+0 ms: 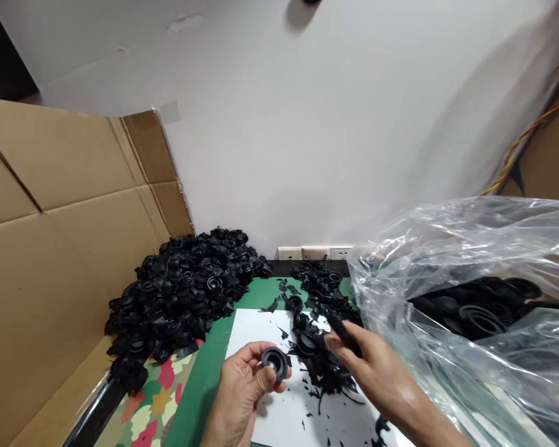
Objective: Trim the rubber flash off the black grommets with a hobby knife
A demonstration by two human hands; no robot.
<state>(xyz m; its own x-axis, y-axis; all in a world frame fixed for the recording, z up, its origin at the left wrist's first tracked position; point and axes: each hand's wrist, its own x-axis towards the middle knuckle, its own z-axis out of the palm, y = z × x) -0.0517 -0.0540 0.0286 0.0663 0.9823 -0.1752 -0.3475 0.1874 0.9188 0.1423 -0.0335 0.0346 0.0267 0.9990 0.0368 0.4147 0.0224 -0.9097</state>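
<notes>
My left hand pinches a round black rubber part, its ringed opening facing up, above a white sheet. To its right, my right hand is wrapped round a dark handled tool that points up and left; its tip is hard to tell from the black pieces behind it. Beneath and beyond the tool lies a heap of black rubber parts and thin scraps, spread over the sheet's right side. The two hands are apart.
A large pile of black ribbed parts stands at the left beside a cardboard box. At the right, a clear plastic bag holds black rings. A green mat lies under the sheet. Wall sockets are behind.
</notes>
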